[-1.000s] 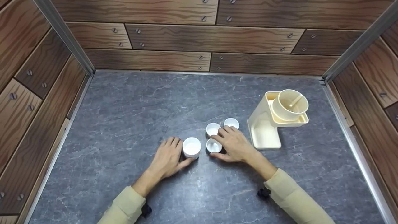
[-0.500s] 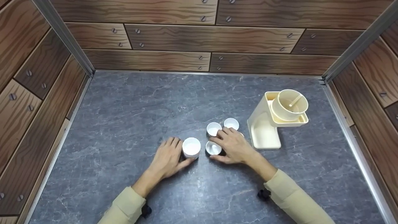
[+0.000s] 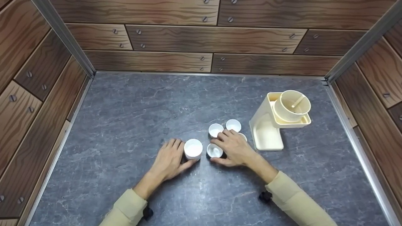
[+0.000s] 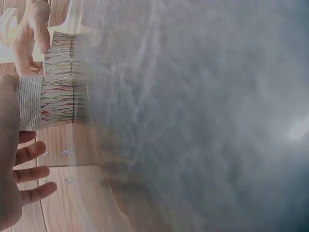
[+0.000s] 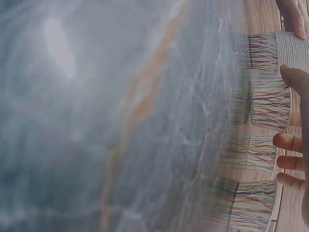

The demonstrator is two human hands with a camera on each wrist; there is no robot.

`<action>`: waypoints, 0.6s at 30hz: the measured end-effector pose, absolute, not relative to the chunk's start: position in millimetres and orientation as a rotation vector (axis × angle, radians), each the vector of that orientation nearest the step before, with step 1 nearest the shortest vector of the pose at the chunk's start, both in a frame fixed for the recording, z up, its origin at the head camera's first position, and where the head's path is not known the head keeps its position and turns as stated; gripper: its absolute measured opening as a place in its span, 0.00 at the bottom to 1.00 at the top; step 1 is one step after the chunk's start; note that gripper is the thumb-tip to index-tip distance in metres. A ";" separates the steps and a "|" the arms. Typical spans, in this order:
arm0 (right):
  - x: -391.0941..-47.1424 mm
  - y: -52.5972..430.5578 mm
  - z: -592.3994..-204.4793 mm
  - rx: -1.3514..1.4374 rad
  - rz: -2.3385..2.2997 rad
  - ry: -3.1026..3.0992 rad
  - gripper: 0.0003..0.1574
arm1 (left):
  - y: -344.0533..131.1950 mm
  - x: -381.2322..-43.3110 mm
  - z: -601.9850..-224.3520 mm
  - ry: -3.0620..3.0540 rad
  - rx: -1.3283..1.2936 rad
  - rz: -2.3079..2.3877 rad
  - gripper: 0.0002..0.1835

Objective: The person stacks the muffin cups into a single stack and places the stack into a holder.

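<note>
My left hand grips a stack of nested white paper cups, thumb at the near side and fingers along the left. In the left wrist view the stack's many rims show above a body printed with thin coloured lines. Just right of it, my right hand holds a single paper cup between thumb and forefinger, upright on the table. Behind that hand stand a paper cup and another. One more cup is mostly hidden by the right hand.
A cream dispenser-like stand stands at the right, with a round container on top and a stick inside it. The dark marbled table is bounded by wood-patterned walls with metal edges.
My right hand has drawn its cup slightly toward me, away from the cups behind. The cup partly hidden by that hand has come into sight. My left hand and its stack have barely moved.
</note>
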State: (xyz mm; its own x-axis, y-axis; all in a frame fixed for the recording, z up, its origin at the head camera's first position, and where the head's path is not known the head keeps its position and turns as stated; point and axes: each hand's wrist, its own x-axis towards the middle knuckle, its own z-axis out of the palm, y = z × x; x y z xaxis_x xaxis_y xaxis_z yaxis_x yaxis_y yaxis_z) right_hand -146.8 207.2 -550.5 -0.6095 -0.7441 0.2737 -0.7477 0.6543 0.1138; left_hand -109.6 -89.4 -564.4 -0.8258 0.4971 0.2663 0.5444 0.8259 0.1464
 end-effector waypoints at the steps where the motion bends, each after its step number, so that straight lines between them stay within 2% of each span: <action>1: -146.8 207.0 -550.8 1.197 0.019 -2.578 0.42 | -89.3 -109.4 -564.2 -2.797 -0.808 -0.322 0.41; 18: -145.7 205.9 -552.5 1.195 0.059 -2.588 0.42 | -89.4 -109.7 -564.1 -2.810 -0.809 -0.334 0.40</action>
State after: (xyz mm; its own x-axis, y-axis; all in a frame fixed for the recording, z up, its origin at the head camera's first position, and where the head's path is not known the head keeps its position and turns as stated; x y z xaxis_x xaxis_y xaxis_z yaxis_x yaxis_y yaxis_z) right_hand -145.7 205.9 -552.5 -0.6142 -0.7392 0.2764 -0.7510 0.6551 0.0831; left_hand -109.7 -89.4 -564.1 -0.8306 0.4973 0.2504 0.5422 0.8248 0.1604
